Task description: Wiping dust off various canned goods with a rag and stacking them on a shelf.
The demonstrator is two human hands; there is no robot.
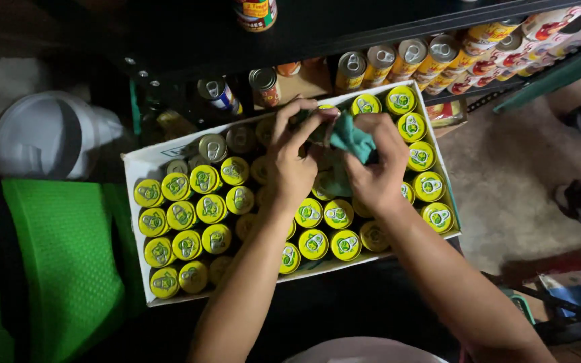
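Below the dark shelf (344, 27), an open white cardboard box (144, 163) is seen, packed with cans (186, 215) whose yellow lids carry green pull tabs. About thirty-five yellow lids can be counted in the box; more are hidden under the arms, so an exact count cannot be given. Two or three plain silver lids (212, 147) are set at the box's far left corner. Behind the box, a row of about six cans with silver tops and yellow-and-red labels (408, 57) is laid on a lower shelf, and two upright cans (264, 86) are stood to their left. One can with a yellow-and-red label (255, 13) is placed on the upper shelf. A white round container (45, 134) is seen at the far left, and a green mesh panel (62, 262) below it.

Over the middle of the box, a single can (323, 121) is gripped by the left hand (292, 165), fingers curled round its top. A teal cloth (350, 140) is bunched in the right hand (374, 171), closed around it and pressed against that can. Both forearms are extended from the lower edge, converging above the box.
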